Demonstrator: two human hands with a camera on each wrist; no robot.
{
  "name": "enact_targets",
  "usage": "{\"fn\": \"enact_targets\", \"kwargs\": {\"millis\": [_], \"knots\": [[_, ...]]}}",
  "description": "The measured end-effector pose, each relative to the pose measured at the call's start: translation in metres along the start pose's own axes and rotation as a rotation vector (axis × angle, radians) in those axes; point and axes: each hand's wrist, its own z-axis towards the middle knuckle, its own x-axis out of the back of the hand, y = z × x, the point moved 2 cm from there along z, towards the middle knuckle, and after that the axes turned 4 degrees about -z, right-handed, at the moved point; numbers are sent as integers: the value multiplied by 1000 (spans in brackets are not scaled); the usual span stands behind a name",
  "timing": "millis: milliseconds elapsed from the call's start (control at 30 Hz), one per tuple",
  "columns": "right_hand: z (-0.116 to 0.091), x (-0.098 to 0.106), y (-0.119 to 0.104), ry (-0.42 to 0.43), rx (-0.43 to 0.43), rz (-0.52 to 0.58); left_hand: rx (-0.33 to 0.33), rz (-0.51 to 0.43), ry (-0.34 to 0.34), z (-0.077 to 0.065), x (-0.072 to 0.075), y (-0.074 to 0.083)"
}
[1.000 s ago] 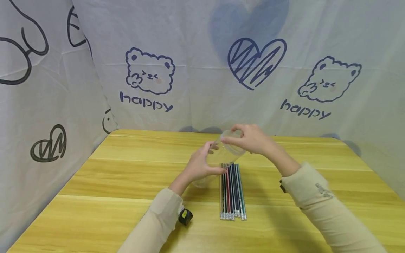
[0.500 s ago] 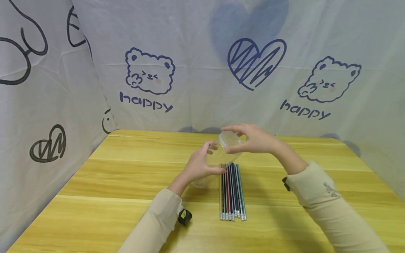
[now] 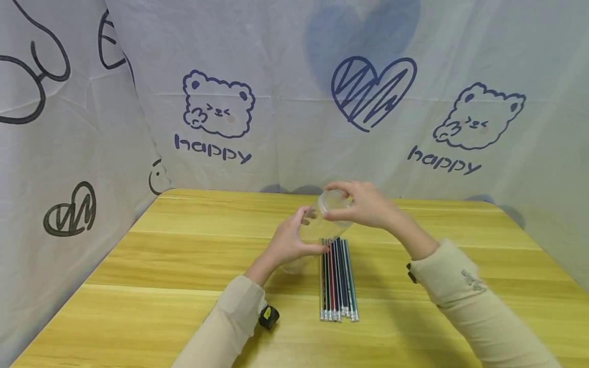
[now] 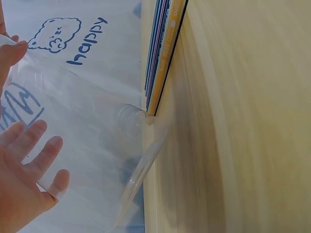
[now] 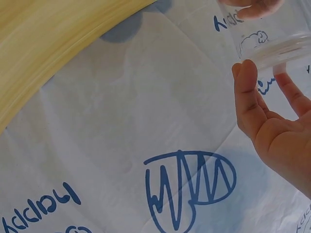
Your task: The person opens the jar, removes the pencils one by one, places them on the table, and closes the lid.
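A clear plastic jar (image 3: 322, 231) leans with its upper end to the right, in both my hands. My left hand (image 3: 286, 240) holds the body from the left, thumb on the near side. Up at the lid (image 3: 332, 200), a ring-edged clear end, my right hand (image 3: 370, 205) grips with thumb and fingers round the rim; the right wrist view shows the lid's ridged edge (image 5: 286, 51) against the fingertips. Several pencils (image 3: 338, 281) lie side by side just right of the jar, eraser ends toward me, their far tips partly behind the left thumb.
The wood-grain table (image 3: 161, 266) spreads out around the pencils. Behind it hangs a white cloth (image 3: 294, 128) with hearts, bear drawings and lettering, and another cloth side stands at the left.
My right hand let its grip slide round the lid, shifting right and then back to the left, with the fingers re-placed on the rim. The left hand, jar and pencils stay put.
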Motion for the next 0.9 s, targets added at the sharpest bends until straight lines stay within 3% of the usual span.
{"fn": "enact_targets", "kwargs": {"millis": [500,900], "knots": [[-2,-7,1,8,-26,-35,11,-10,12,-1,1,-1],[-1,-10,6,16,-2,24,57,-21,14,4,7,-1]]}}
